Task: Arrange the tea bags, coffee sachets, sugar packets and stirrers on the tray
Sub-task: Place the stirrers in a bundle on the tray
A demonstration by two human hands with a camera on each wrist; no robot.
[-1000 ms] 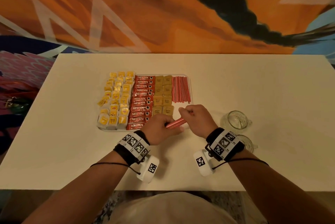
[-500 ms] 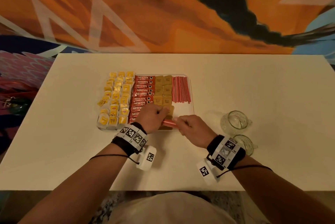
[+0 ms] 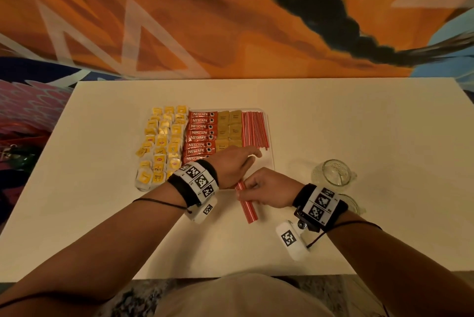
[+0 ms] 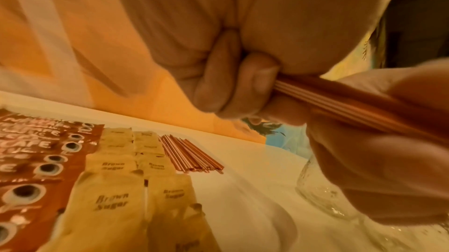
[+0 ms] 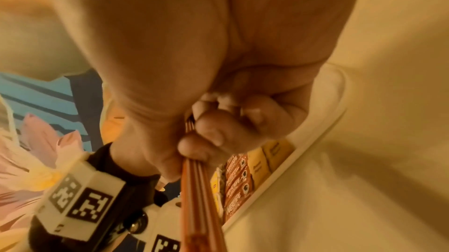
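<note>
A white tray [image 3: 268, 161] holds yellow tea bags [image 3: 161, 144], red coffee sachets [image 3: 202, 132], brown sugar packets [image 3: 229, 124] and a row of red stirrers [image 3: 255, 132] along its right side. Both hands hold a loose bundle of red stirrers [image 3: 247, 207] at the tray's near right corner, its near end pointing toward me. My left hand [image 3: 236, 165] grips the far end, its fingers curled round the bundle [image 4: 340, 102]. My right hand [image 3: 269, 189] pinches the bundle [image 5: 199, 198] near its middle. The far end is hidden under my left hand.
Two empty glass jars [image 3: 333, 173] [image 3: 355, 205] stand on the white table [image 3: 359, 116] to the right of the tray, close to my right wrist. A painted wall rises behind the table.
The bundle has swung from lying crosswise between my hands to lying lengthwise. My left hand has moved right and further over the tray; my right hand has drawn back toward me.
</note>
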